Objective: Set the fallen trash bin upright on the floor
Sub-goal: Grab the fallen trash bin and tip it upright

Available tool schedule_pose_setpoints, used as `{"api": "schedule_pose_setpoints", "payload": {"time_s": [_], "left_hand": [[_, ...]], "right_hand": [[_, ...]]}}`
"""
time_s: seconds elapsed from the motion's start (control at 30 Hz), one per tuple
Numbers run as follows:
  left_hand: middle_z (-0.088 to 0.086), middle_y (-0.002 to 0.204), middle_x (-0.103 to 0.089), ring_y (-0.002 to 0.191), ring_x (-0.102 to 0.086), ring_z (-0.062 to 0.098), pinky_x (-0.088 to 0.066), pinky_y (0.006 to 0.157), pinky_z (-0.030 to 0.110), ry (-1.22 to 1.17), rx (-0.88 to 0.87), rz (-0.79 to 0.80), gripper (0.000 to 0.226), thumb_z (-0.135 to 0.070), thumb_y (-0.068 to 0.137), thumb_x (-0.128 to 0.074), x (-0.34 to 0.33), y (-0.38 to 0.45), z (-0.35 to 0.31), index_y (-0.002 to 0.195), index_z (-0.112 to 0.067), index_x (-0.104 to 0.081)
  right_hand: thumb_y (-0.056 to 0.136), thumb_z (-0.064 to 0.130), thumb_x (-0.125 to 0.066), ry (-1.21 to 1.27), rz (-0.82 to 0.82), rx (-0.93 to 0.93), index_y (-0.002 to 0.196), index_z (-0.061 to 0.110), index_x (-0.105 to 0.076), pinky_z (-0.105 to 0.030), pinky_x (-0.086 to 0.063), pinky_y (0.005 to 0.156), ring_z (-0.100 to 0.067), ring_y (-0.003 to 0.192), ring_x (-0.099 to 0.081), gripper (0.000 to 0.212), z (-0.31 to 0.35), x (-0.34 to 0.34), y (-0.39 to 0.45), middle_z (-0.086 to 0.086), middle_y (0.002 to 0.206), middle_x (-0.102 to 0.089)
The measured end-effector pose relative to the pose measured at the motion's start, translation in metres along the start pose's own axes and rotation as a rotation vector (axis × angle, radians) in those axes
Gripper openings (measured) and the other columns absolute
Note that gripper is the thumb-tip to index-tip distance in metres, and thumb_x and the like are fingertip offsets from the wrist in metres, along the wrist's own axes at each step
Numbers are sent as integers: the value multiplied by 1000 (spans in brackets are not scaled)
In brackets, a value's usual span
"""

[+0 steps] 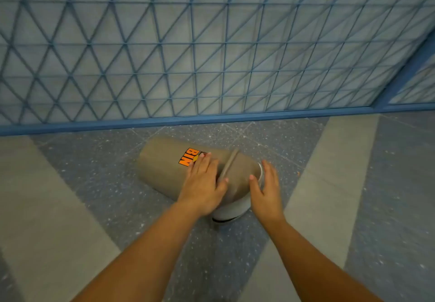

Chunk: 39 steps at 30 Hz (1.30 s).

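1. Two hands bracket the trash bin (164, 162), lying sideways on the floor (94, 184) near the fence (211, 54).
2. Left hand (203, 184) rests flat, fingers spread; right hand (266, 191) hovers uncurled at the rim, likely for tipping leverage.

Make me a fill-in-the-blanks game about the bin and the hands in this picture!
1. The trash bin is lying on its ____ on the floor.
2. The orange sticker on it spells ____.
3. The ____ hand rests flat on the bin's body beside the sticker.
4. The right hand is at the bin's ____ end, the one nearer the person.

Missing words: side; BIN; left; lid
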<state>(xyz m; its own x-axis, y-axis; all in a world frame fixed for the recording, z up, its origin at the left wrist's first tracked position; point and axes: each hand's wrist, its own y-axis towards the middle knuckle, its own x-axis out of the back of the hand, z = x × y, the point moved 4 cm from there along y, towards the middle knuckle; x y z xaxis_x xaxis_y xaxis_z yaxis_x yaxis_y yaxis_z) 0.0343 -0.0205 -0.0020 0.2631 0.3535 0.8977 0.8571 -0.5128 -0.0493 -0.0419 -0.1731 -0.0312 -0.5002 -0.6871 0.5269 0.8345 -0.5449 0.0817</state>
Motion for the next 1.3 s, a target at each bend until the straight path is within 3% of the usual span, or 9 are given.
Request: {"api": "schedule_pose_setpoints", "payload": {"time_s": [0.23, 0.4, 0.53, 0.73, 0.83, 0.97, 1.1, 1.2, 1.3], "left_hand": [[1, 164, -1, 151, 9, 17, 10, 121, 35, -3, 4, -54, 65, -40, 95, -31, -32, 4, -3, 153, -18, -13], [0, 163, -14, 151, 0, 15, 5, 121, 32, -172, 72, -157, 51, -31, 98, -35, -38, 11, 1, 147, -19, -33], [4, 161, -22, 151, -5, 15, 6, 120, 29, -338, 77, -233, 36, -20, 98, -40, -40, 8, -4, 132, -15, -49], [7, 158, -30, 150, -13, 18, 0, 123, 34, -435, 136, -286, 34, -14, 98, -40, -30, 5, -8, 129, -8, -52], [9, 151, -41, 144, -28, 22, -18, 120, 35, -530, 191, -357, 34, -12, 97, -43, -2, 8, -7, 128, -6, -55], [1, 112, -62, 96, -54, 13, -37, 86, 23, -745, 296, -475, 25, -17, 96, -46, 46, 18, 3, 115, -17, -62], [-8, 89, -67, 78, -59, 3, -45, 67, 16, -1054, 372, -517, 20, -17, 95, -47, 74, 19, 25, 95, -26, -65], [-1, 91, -70, 85, -64, 14, -52, 78, 27, -1206, 453, -519, 22, -16, 95, -47, 82, 14, 40, 89, -24, -67], [8, 101, -72, 95, -66, 22, -53, 87, 36, -1303, 516, -498, 23, -17, 96, -47, 85, 11, 56, 103, -16, -69]], "right_hand": [[96, 32, -43, 158, 6, -221, 147, 17, -26, -22, -14, 110, -15, 143, -22, 56, -29, 3, 6, -3, 156, -26], [96, 39, -40, 189, 62, -280, 146, 18, -28, -33, -18, 117, -17, 142, -24, 56, -41, -1, 5, -3, 155, -28], [97, 38, -39, 227, 116, -299, 145, 18, -31, -30, -23, 114, -15, 138, -31, 53, -43, -5, 5, -2, 152, -34], [96, 32, -43, 346, 140, -208, 127, 35, -48, -22, -37, 97, -8, 119, -50, 31, -24, -9, 8, 3, 135, -54], [96, 36, -43, 344, 120, -104, 136, 31, -44, -35, -40, 105, -11, 123, -49, 41, 4, -6, 18, 2, 138, -51], [95, 40, -42, 210, 53, 107, 145, 31, -30, -40, -24, 117, -11, 139, -29, 52, 58, 3, 40, 6, 152, -34], [93, 49, -35, -106, 5, 331, 147, 30, -21, -37, -9, 119, -15, 146, -11, 59, 114, 5, 56, 6, 158, -20], [93, 51, -30, -284, 54, 423, 148, 29, -16, -41, -6, 119, -19, 146, -7, 60, 143, -7, 59, 4, 160, -15], [95, 50, -26, -375, 99, 488, 149, 27, -13, -44, -5, 119, -22, 147, -4, 60, 159, -21, 59, 2, 160, -12]]}}
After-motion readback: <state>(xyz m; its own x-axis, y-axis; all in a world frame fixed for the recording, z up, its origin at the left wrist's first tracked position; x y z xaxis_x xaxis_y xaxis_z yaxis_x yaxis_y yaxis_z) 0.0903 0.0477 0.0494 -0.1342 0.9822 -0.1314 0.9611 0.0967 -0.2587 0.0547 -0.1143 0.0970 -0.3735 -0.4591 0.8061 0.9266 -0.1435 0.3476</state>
